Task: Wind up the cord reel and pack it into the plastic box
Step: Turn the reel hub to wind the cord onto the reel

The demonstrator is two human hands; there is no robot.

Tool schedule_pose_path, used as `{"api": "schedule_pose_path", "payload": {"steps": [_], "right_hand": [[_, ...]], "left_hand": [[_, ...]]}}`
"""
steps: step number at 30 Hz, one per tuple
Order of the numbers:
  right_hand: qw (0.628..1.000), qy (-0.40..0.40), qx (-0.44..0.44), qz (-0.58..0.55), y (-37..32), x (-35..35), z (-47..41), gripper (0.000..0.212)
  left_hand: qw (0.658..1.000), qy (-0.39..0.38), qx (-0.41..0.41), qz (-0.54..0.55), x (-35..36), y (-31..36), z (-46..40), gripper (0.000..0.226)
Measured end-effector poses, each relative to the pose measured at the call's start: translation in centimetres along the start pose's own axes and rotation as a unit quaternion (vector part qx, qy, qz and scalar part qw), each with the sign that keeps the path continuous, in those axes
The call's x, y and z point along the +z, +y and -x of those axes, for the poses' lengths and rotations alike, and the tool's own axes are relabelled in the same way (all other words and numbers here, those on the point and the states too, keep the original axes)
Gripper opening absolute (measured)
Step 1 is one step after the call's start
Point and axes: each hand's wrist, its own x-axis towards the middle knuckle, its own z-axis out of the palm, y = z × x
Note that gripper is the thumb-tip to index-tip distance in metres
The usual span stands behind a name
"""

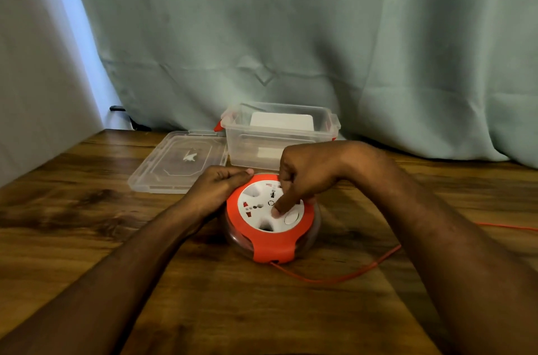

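A round cord reel with an orange frame and a white socket face lies flat on the wooden table. My left hand grips its far left rim. My right hand hovers over the white face, one fingertip pressed into a dimple of it, the other fingers curled. An orange cord leaves the reel's near side, curves right and runs off the table's right edge. Behind the reel stands the clear plastic box with orange latches, open at the top.
The box's clear lid lies flat on the table, left of the box. A white object shows inside the box. A green curtain hangs right behind the table. The table's left edge runs diagonally.
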Motion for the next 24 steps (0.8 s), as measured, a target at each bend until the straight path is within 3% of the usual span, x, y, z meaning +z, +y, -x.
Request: {"api": "schedule_pose_path", "payload": {"steps": [2, 6, 13, 24], "right_hand": [[0.999, 0.036, -0.036, -0.008, 0.6, -0.6, 0.4, 0.024], [0.997, 0.016, -0.065, -0.031, 1.0, -0.7, 0.4, 0.051], [0.996, 0.002, -0.083, -0.035, 0.8, -0.5, 0.2, 0.046], [0.994, -0.005, -0.100, -0.032, 0.1, 0.1, 0.0, 0.060]], "left_hand": [[1.000, -0.003, 0.004, 0.005, 0.0, 0.1, 0.1, 0.026], [1.000, -0.015, 0.008, -0.006, 0.2, 0.3, 0.3, 0.027], [1.000, -0.025, 0.000, -0.005, 0.1, 0.8, 0.7, 0.029], [0.999, -0.043, -0.011, -0.005, -0.2, 0.6, 0.7, 0.030]]}}
